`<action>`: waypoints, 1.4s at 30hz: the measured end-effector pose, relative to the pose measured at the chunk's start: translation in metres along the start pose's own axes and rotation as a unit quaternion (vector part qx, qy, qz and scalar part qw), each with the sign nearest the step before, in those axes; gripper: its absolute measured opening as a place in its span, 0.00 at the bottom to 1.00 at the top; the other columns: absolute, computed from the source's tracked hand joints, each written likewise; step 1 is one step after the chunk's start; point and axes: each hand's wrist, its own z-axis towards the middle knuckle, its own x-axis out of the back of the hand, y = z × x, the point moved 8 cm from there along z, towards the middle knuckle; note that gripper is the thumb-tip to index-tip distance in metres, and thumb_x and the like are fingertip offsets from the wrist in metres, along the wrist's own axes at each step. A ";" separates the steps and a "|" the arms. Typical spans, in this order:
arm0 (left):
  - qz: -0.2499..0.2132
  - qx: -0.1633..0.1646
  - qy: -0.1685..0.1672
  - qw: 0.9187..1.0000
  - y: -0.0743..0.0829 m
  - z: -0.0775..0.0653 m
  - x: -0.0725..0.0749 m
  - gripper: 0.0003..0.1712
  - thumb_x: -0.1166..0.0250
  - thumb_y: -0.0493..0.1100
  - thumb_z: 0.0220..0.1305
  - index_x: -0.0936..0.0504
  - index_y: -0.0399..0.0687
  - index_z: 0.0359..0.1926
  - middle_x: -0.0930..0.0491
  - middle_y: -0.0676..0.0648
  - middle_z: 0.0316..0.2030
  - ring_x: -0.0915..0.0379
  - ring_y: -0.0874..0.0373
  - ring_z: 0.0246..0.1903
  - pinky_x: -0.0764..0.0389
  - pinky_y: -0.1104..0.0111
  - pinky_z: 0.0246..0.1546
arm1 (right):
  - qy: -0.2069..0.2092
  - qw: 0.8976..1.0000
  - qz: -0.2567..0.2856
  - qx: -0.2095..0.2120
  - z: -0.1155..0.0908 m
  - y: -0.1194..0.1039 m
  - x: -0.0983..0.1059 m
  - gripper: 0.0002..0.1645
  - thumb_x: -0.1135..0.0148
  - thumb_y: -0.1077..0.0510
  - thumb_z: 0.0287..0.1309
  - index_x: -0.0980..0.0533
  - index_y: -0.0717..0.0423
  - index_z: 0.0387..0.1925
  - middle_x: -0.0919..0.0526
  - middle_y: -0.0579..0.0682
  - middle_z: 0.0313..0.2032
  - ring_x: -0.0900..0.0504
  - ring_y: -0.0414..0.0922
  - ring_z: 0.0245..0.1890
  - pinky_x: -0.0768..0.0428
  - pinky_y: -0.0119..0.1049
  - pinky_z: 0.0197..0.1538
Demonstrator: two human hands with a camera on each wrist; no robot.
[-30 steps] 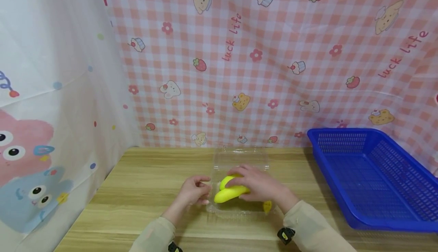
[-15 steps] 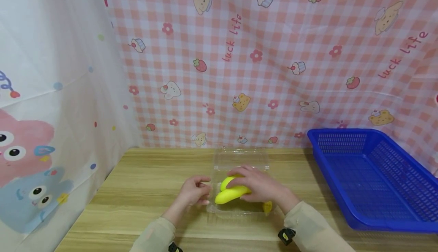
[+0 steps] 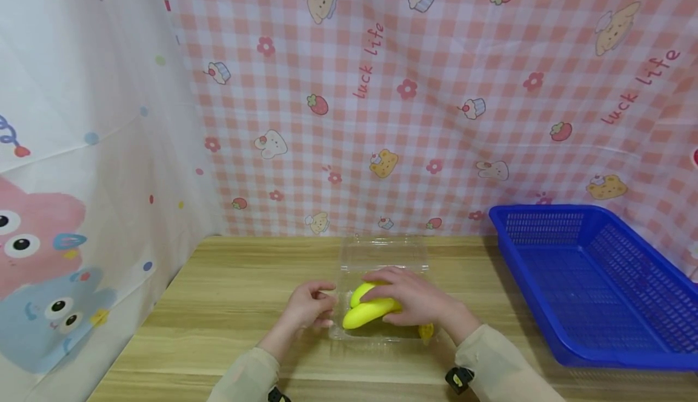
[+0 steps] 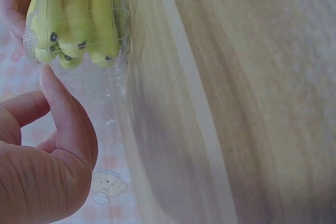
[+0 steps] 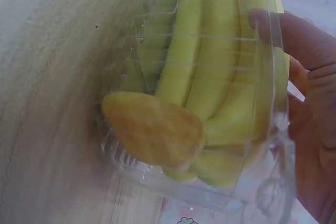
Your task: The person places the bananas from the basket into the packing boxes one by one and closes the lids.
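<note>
A bright yellow bunch of bananas (image 3: pixel 369 314) is in the base of a clear plastic clamshell box (image 3: pixel 349 336), whose lid (image 3: pixel 384 261) is raised at the back. My right hand (image 3: pixel 411 297) grips the bunch from above, its fingers curled round the right part and hiding that end. In the left wrist view, the dark-tipped banana ends (image 4: pixel 81 44) show through the box wall. My left hand (image 3: pixel 306 305) is beside the box's left edge, its index fingertip right at the wall and no banana in it. An oval orange-yellow thing (image 5: pixel 152 129) is at the near right corner.
A large blue plastic basket (image 3: pixel 627 361) stands to the right on the wooden table (image 3: pixel 245 268). Behind the table hangs a pink checked cloth (image 3: pixel 349 129), and a white cartoon-print cloth (image 3: pixel 120 177) hangs at the left.
The right hand and the bananas have shifted slightly toward the front of the box. My left hand and the box have stayed in place.
</note>
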 end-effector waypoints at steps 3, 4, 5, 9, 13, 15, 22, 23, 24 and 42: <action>0.001 0.001 0.000 1.000 0.000 0.000 0.000 0.24 0.36 0.31 0.65 0.28 0.27 0.61 0.26 0.45 0.33 0.25 0.56 0.27 0.15 0.67 0.23 | 0.004 1.000 0.002 -0.002 -0.001 0.000 0.002 0.29 0.25 0.57 0.51 0.21 0.40 0.57 0.28 0.51 0.66 0.32 0.52 0.65 0.29 0.60 0.63; 0.001 0.001 -0.001 1.000 0.000 0.000 0.000 0.24 0.36 0.31 0.65 0.28 0.27 0.61 0.26 0.45 0.33 0.25 0.56 0.27 0.15 0.67 0.23 | 0.005 1.000 0.002 -0.003 -0.001 0.000 0.002 0.29 0.25 0.57 0.51 0.21 0.41 0.57 0.29 0.51 0.66 0.32 0.52 0.66 0.29 0.60 0.63; 0.000 0.001 -0.002 1.000 0.001 -0.001 0.000 0.24 0.36 0.31 0.65 0.27 0.27 0.61 0.26 0.44 0.33 0.25 0.56 0.27 0.15 0.67 0.23 | 0.007 1.000 0.002 -0.003 -0.002 0.000 0.002 0.29 0.25 0.57 0.51 0.21 0.41 0.57 0.28 0.51 0.66 0.32 0.52 0.65 0.29 0.60 0.62; -0.003 0.003 -0.004 1.000 0.002 -0.002 0.000 0.24 0.36 0.31 0.65 0.27 0.28 0.60 0.26 0.44 0.33 0.24 0.56 0.28 0.15 0.67 0.24 | 0.016 1.000 0.005 -0.001 -0.003 0.001 0.003 0.29 0.25 0.56 0.51 0.21 0.41 0.57 0.28 0.51 0.66 0.32 0.52 0.65 0.29 0.60 0.62; -0.006 0.002 -0.003 1.000 0.003 -0.003 0.000 0.24 0.36 0.31 0.65 0.27 0.28 0.60 0.27 0.44 0.33 0.25 0.56 0.27 0.15 0.68 0.23 | 0.037 0.999 0.002 0.015 -0.005 -0.001 0.008 0.29 0.25 0.55 0.51 0.21 0.43 0.57 0.27 0.53 0.65 0.31 0.53 0.65 0.31 0.59 0.64; -0.006 0.001 -0.001 1.000 0.003 -0.003 0.000 0.24 0.36 0.31 0.65 0.27 0.28 0.60 0.27 0.44 0.33 0.25 0.57 0.27 0.15 0.68 0.23 | 0.052 0.998 -0.002 0.024 -0.007 -0.001 0.011 0.29 0.25 0.55 0.51 0.21 0.45 0.56 0.27 0.54 0.64 0.30 0.53 0.64 0.31 0.58 0.65; -0.006 0.002 0.000 1.000 0.004 -0.004 0.000 0.24 0.36 0.31 0.65 0.27 0.28 0.61 0.27 0.45 0.32 0.26 0.58 0.26 0.15 0.68 0.23 | 0.086 0.996 -0.008 0.023 -0.015 0.002 0.019 0.30 0.26 0.54 0.52 0.22 0.47 0.59 0.25 0.50 0.62 0.28 0.51 0.62 0.30 0.56 0.65; -0.007 0.002 0.000 1.000 0.004 -0.004 0.000 0.24 0.36 0.31 0.65 0.27 0.28 0.61 0.27 0.45 0.32 0.26 0.58 0.26 0.15 0.68 0.22 | 0.089 0.996 -0.006 0.020 -0.016 0.002 0.020 0.30 0.26 0.54 0.53 0.23 0.47 0.59 0.24 0.50 0.62 0.28 0.51 0.62 0.29 0.56 0.64; -0.007 0.002 0.001 1.000 0.004 -0.004 0.000 0.24 0.36 0.30 0.64 0.27 0.28 0.60 0.27 0.45 0.32 0.26 0.58 0.25 0.15 0.68 0.22 | 0.092 0.996 -0.004 0.018 -0.017 0.003 0.021 0.30 0.26 0.54 0.53 0.23 0.47 0.59 0.24 0.50 0.62 0.28 0.51 0.62 0.29 0.56 0.64; -0.010 0.004 -0.001 1.000 0.005 -0.005 -0.001 0.23 0.37 0.30 0.64 0.26 0.28 0.60 0.26 0.45 0.32 0.26 0.58 0.25 0.15 0.68 0.23 | 0.157 0.987 0.013 -0.014 -0.037 0.014 0.039 0.31 0.25 0.56 0.50 0.22 0.53 0.57 0.20 0.49 0.56 0.25 0.49 0.57 0.25 0.52 0.60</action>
